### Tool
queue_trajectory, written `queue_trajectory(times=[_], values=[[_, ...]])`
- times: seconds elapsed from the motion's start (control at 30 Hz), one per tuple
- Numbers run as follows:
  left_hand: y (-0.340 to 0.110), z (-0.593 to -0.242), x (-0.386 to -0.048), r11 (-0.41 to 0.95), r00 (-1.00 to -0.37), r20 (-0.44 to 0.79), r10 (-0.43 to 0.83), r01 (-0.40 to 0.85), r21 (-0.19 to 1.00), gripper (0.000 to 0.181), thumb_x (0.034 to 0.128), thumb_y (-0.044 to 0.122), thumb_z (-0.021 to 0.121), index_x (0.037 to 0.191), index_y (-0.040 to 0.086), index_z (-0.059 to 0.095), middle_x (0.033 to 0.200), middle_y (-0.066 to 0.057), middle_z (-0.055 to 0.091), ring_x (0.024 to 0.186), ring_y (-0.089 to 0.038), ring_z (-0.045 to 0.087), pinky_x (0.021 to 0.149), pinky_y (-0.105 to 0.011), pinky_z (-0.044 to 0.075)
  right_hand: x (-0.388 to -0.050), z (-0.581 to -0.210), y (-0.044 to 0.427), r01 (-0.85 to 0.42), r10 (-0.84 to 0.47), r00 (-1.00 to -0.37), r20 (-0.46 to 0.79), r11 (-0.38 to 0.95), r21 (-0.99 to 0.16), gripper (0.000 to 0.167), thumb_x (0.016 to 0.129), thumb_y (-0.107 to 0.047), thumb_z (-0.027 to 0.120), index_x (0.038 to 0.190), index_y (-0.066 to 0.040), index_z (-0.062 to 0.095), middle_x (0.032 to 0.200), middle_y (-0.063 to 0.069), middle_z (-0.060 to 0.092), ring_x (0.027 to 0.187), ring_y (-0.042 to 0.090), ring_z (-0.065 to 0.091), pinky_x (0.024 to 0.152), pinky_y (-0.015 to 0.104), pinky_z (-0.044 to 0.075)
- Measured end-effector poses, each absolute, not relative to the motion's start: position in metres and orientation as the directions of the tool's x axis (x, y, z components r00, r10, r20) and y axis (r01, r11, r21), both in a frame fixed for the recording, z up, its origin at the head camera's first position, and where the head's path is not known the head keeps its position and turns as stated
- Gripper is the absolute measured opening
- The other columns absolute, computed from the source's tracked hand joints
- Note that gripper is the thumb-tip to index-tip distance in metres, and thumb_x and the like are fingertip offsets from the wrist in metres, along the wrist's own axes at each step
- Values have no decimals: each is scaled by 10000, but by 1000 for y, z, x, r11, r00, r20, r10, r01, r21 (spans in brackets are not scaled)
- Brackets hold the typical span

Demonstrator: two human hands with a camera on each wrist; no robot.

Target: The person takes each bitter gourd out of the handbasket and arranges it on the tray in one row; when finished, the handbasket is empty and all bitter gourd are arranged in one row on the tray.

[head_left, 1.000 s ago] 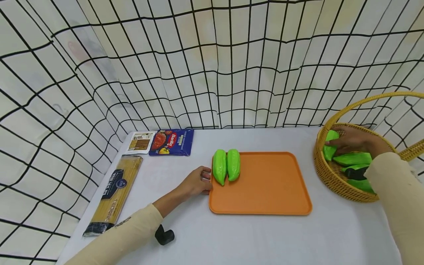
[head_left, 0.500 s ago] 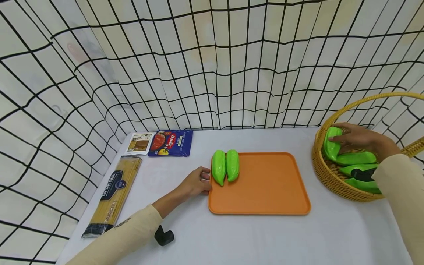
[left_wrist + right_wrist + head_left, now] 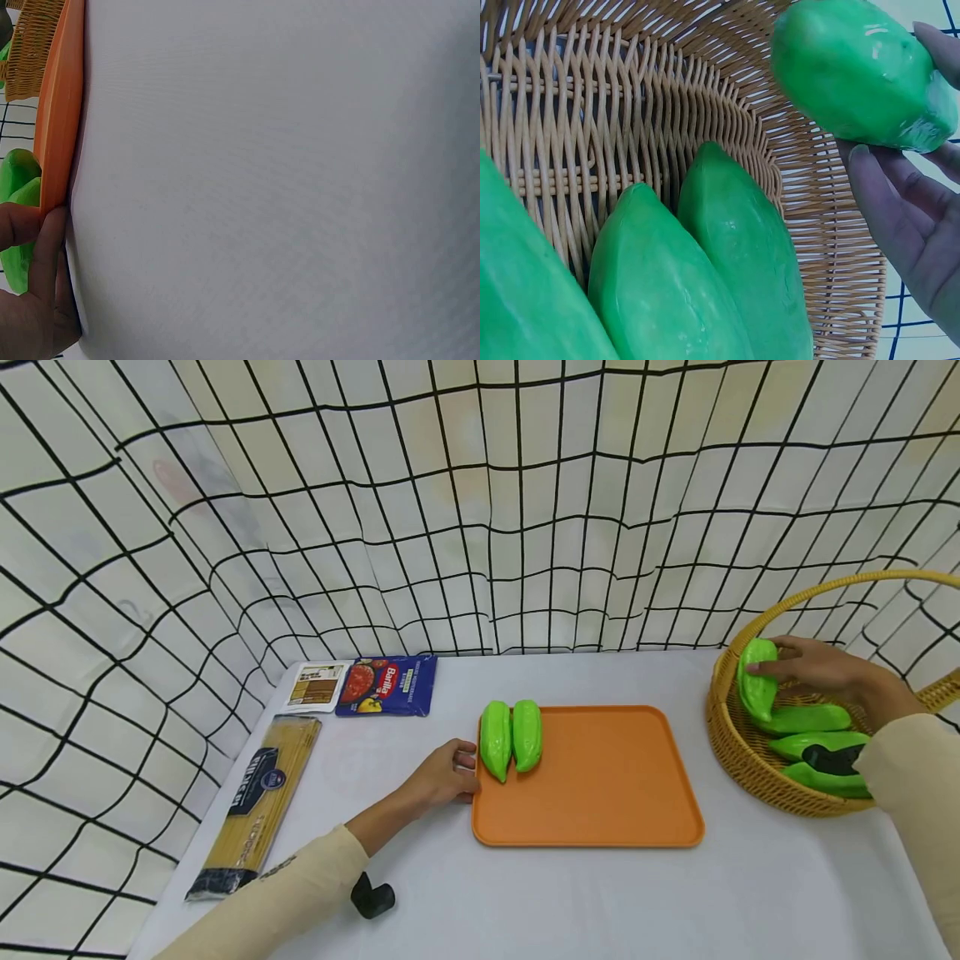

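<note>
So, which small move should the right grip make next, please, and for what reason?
I would probably lift the held green item clear of the basket, toward the orange tray. The right grip holds it near the basket's rim, the left grip pinches the tray's edge, and the tray shows bare space beside its two green items.

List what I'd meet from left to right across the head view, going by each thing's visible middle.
Long yellow pack, white packet, blue packet, left hand, first green piece, second green piece, orange tray, held green piece, right hand.
</note>
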State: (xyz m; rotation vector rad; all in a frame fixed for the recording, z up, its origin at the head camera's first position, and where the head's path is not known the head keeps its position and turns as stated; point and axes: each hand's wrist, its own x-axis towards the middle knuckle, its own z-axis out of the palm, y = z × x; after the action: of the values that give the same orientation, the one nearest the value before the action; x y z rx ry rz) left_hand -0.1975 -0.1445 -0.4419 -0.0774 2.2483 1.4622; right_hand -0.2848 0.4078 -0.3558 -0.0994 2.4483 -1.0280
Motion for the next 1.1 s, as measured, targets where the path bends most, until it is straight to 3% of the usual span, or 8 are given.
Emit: queue_trajectory(times=[0.13, 0.37, 0.7, 0.9, 1.0, 1.1], values=[[-145, -442, -197, 439, -897, -398, 191, -285, 852, 655, 796, -28, 704, 1407, 19, 473, 1222, -146, 552, 976, -229, 641, 769, -329, 632, -284, -353, 407, 125, -240, -879, -412, 719, -684, 980, 1013, -489, 517, 1577, -5, -123, 1544, 458, 55, 1209, 517, 545, 976, 572, 540], [-145, -442, -197, 435, -899, -394, 193, -282, 855, 655, 794, -32, 703, 1405, 15, 472, 1214, -145, 554, 967, -228, 640, 766, -331, 633, -277, -348, 407, 106, -256, -882, -395, 709, -697, 935, 1038, -474, 465, 1572, -3, -141, 1534, 459, 81, 1186, 446, 584, 986, 578, 534], [-145, -443, -197, 433, -899, -393, 191, -282, 856, 650, 795, -32, 698, 1403, 19, 476, 1207, -141, 548, 970, -230, 633, 763, -331, 633, -269, -346, 408, 112, -298, -870, -394, 658, -745, 858, 1075, -389, 409, 1558, 20, -170, 1453, 313, 300, 1074, 142, 626, 958, 468, 578], [-146, -443, -197, 423, -900, -391, 193, -284, 861, 652, 789, -39, 699, 1400, 16, 478, 1200, -140, 544, 971, -230, 630, 761, -334, 633, -266, -344, 407, 101, -300, -874, -383, 657, -747, 823, 1073, -358, 428, 1577, 15, -106, 1292, 198, 446, 995, 100, 650, 902, 386, 606], [-146, -443, -197, 423, -898, -395, 193, -287, 859, 649, 795, -35, 701, 1402, 20, 477, 1204, -140, 544, 973, -230, 630, 764, -331, 633, -264, -344, 406, 98, -301, -874, -382, 660, -745, 821, 1071, -360, 436, 1584, -1, -95, 1355, 259, 411, 1024, 135, 648, 899, 398, 606], [-145, -443, -197, 423, -898, -396, 194, -288, 859, 648, 798, -31, 702, 1404, 20, 477, 1212, -142, 548, 973, -229, 634, 768, -330, 632, -262, -344, 405, 85, -305, -872, -382, 675, -733, 835, 1064, -368, 449, 1586, -11, -95, 1471, 362, 281, 1068, 174, 635, 890, 406, 606]])
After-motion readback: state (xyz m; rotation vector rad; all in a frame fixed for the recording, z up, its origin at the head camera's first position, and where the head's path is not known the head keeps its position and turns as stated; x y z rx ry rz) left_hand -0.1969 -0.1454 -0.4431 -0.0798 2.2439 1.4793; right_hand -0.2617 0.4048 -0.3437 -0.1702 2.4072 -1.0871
